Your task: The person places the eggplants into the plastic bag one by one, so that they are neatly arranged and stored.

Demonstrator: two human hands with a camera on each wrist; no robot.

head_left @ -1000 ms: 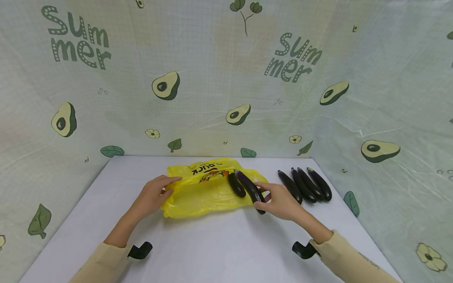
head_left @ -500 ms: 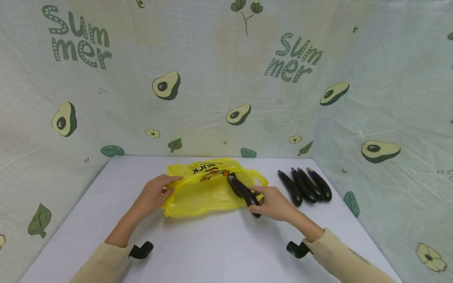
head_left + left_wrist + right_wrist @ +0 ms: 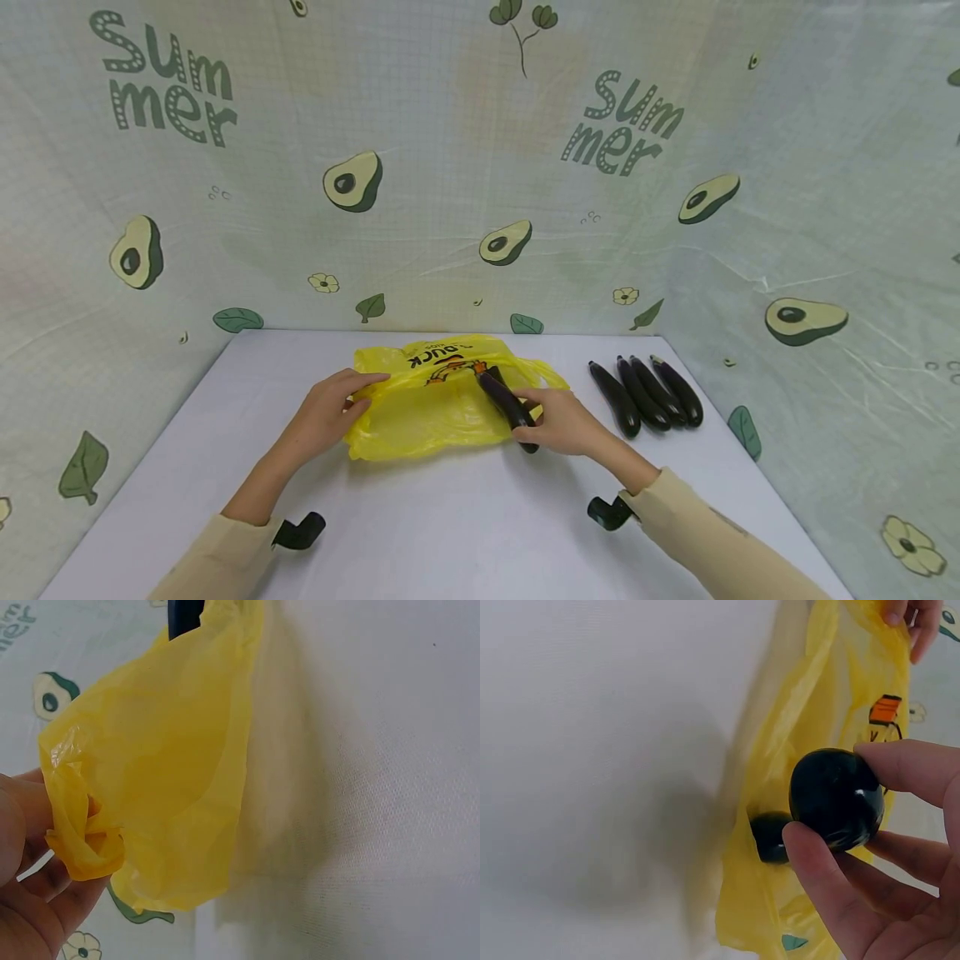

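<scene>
A crumpled yellow plastic bag (image 3: 427,425) with a printed duck lies across the middle of the table, its side facing me spread open. My left hand (image 3: 322,410) pinches the bag's left end; the left wrist view shows the bunched plastic (image 3: 90,840) between the fingers. With thumb and fingers, my right hand (image 3: 564,427) grips a glossy dark eggplant (image 3: 504,402) by its thick end, its narrow end pointing into the bag. Another eggplant (image 3: 769,836), mostly hidden behind the held one, lies in the bag.
Several more eggplants (image 3: 648,392) lie side by side at the right of the white table (image 3: 450,533). A printed cloth (image 3: 435,108) with avocados hangs behind and along the sides.
My right hand has moved left, bringing the eggplant further over the bag and covering most of the other eggplant. My left hand has stayed in place on the bag.
</scene>
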